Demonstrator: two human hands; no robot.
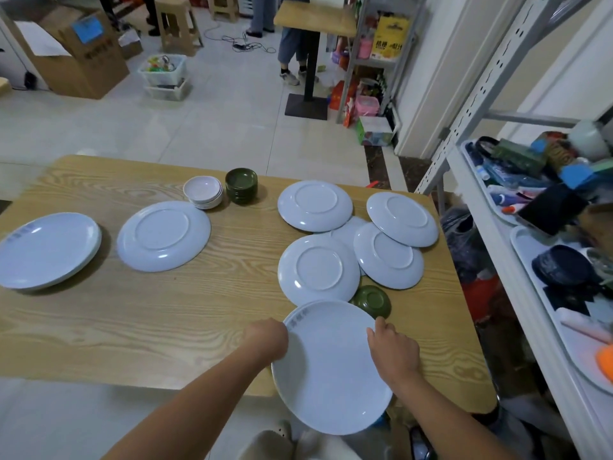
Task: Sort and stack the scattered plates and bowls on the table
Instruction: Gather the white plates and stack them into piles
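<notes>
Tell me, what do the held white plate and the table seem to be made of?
White plate: probably glazed ceramic or melamine; smooth, glossy, with small light glints. Table: wood or wood-look laminate, matte, with visible grain lines. The picture cannot settle either.

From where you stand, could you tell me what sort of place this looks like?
Probably a workroom or storeroom, not a home kitchen: a metal shelving rack crammed with packaged goods, a cardboard box on the tiled floor, and a wooden table with scattered plates.
</notes>
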